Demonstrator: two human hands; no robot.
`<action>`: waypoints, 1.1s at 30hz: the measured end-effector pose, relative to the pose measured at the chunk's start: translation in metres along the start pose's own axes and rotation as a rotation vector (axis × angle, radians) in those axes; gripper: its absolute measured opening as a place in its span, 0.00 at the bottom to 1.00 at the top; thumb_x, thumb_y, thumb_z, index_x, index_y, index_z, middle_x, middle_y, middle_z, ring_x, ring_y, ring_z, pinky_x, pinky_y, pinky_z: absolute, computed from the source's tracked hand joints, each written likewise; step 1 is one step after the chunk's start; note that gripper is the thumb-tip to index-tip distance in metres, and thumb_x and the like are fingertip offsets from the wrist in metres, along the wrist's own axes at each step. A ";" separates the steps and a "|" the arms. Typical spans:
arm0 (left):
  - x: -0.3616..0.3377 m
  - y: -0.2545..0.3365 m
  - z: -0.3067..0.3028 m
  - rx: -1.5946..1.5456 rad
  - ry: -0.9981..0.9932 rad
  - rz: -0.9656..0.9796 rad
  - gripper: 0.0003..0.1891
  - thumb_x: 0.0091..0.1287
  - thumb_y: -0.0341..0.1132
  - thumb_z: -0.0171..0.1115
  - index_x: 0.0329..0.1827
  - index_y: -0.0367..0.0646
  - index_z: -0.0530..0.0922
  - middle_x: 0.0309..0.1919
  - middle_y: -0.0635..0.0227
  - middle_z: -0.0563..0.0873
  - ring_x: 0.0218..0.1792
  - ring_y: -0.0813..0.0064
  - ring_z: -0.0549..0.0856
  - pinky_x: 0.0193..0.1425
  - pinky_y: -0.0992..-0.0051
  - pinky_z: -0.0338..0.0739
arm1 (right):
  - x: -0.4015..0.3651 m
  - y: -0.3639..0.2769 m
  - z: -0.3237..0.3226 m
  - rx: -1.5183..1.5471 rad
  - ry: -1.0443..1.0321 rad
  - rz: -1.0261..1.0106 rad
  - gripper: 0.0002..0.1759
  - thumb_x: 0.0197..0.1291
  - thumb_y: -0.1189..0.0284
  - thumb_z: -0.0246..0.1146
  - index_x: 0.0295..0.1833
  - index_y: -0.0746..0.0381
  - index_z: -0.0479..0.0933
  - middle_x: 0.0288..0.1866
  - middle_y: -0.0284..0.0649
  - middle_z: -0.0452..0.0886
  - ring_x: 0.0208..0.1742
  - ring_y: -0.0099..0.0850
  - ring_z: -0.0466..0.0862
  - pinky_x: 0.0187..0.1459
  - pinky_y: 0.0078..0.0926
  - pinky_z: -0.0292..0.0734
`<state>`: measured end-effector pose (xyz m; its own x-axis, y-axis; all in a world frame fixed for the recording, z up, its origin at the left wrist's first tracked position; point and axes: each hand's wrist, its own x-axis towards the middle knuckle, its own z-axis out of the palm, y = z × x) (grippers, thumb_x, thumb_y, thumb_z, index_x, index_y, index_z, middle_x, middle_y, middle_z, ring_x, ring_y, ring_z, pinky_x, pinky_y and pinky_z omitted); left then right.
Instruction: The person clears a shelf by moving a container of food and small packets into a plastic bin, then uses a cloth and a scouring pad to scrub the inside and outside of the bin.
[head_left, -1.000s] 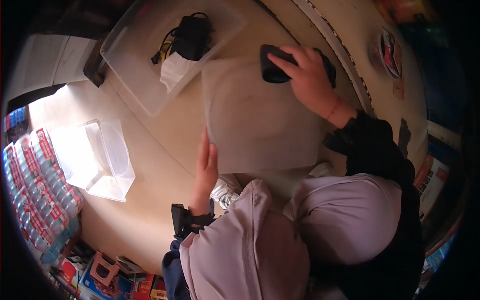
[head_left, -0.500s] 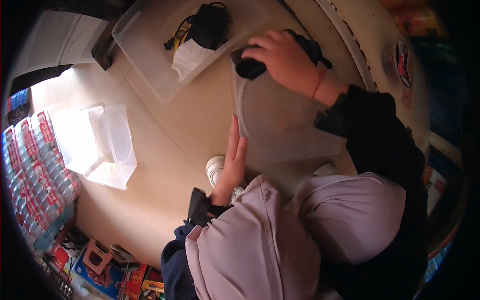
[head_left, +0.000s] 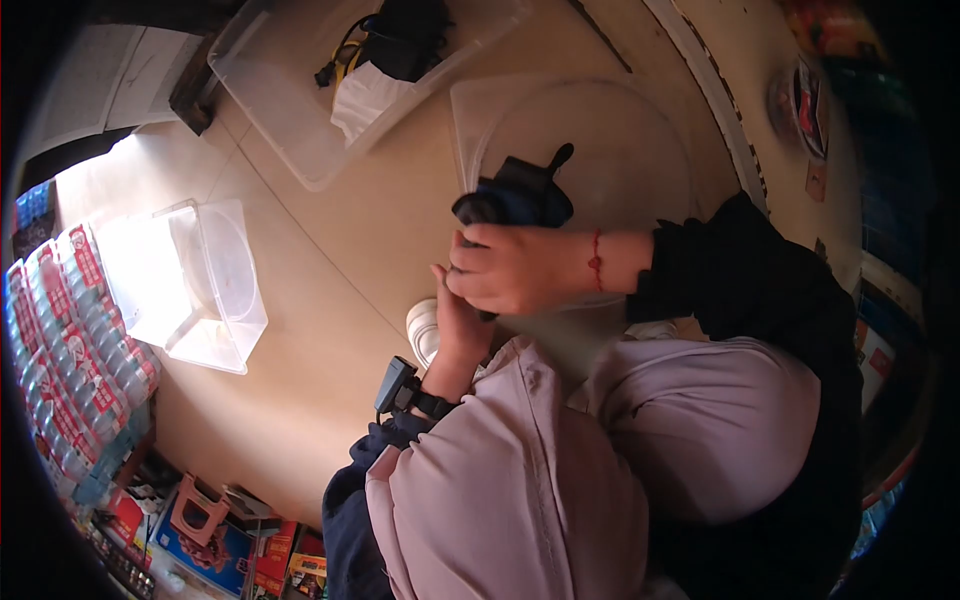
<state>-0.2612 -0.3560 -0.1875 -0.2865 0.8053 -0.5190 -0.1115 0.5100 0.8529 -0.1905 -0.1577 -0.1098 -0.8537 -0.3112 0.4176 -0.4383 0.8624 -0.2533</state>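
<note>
Black bundle, lumpy, matte; right hand grip curled round it; left hand grip part-hidden, cannot tell.

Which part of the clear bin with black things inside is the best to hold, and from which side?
Best is probably the rim corner of the clear bin nearest the person, coming from above on that near side. The bin lies open upward, its rim is exposed there, and the black things and white item leave this corner free.
</note>
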 end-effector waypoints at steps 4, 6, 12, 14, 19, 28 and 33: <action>0.009 0.039 0.003 -1.059 0.114 -0.269 0.40 0.74 0.64 0.34 0.79 0.45 0.50 0.78 0.64 0.55 0.76 0.66 0.57 0.78 0.68 0.50 | -0.016 -0.027 0.006 0.044 0.057 -0.100 0.14 0.44 0.68 0.60 0.37 0.63 0.80 0.45 0.38 0.78 0.47 0.32 0.77 0.51 0.32 0.71; 0.010 0.042 0.001 -1.089 0.004 -0.175 0.42 0.73 0.66 0.33 0.79 0.44 0.50 0.78 0.64 0.54 0.76 0.64 0.58 0.78 0.66 0.50 | -0.021 -0.035 0.009 0.085 0.049 -0.153 0.16 0.47 0.68 0.60 0.42 0.64 0.81 0.48 0.38 0.79 0.51 0.33 0.77 0.54 0.34 0.71; 0.012 0.050 0.002 -0.911 -0.044 -0.362 0.36 0.76 0.60 0.36 0.79 0.45 0.52 0.73 0.65 0.65 0.73 0.66 0.63 0.75 0.68 0.57 | -0.051 -0.034 -0.017 -0.069 0.135 0.036 0.14 0.49 0.69 0.60 0.42 0.60 0.81 0.53 0.39 0.77 0.56 0.34 0.76 0.58 0.34 0.69; 0.015 0.065 0.006 -0.850 -0.017 -0.543 0.30 0.78 0.55 0.36 0.77 0.48 0.55 0.70 0.67 0.67 0.72 0.71 0.64 0.75 0.70 0.57 | -0.066 -0.030 -0.035 0.016 0.134 0.149 0.16 0.51 0.70 0.59 0.46 0.60 0.80 0.56 0.40 0.77 0.57 0.35 0.76 0.58 0.35 0.70; 0.015 0.054 0.005 -0.584 -0.069 -0.324 0.29 0.79 0.53 0.35 0.78 0.49 0.54 0.72 0.69 0.64 0.72 0.73 0.64 0.75 0.72 0.57 | -0.126 -0.044 -0.062 -0.066 0.117 0.603 0.20 0.51 0.70 0.58 0.51 0.56 0.81 0.61 0.41 0.76 0.59 0.39 0.76 0.60 0.41 0.70; 0.029 0.058 -0.032 -0.055 -0.146 -0.431 0.42 0.69 0.69 0.37 0.80 0.54 0.52 0.77 0.68 0.58 0.74 0.61 0.60 0.69 0.44 0.59 | -0.186 -0.080 -0.069 0.111 0.597 1.299 0.31 0.48 0.86 0.48 0.61 0.63 0.75 0.66 0.48 0.72 0.65 0.43 0.73 0.69 0.35 0.62; 0.053 0.086 -0.034 -0.160 -0.123 -0.340 0.41 0.70 0.68 0.39 0.79 0.49 0.55 0.75 0.63 0.63 0.72 0.61 0.66 0.62 0.57 0.72 | -0.199 -0.063 -0.044 0.271 0.904 1.579 0.32 0.55 0.84 0.48 0.69 0.67 0.66 0.67 0.46 0.72 0.66 0.35 0.72 0.68 0.30 0.63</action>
<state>-0.3184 -0.2792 -0.1395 -0.0930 0.6338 -0.7679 -0.3297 0.7081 0.6244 0.0190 -0.1323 -0.1390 -0.1114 0.9921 -0.0580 0.4202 -0.0059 -0.9074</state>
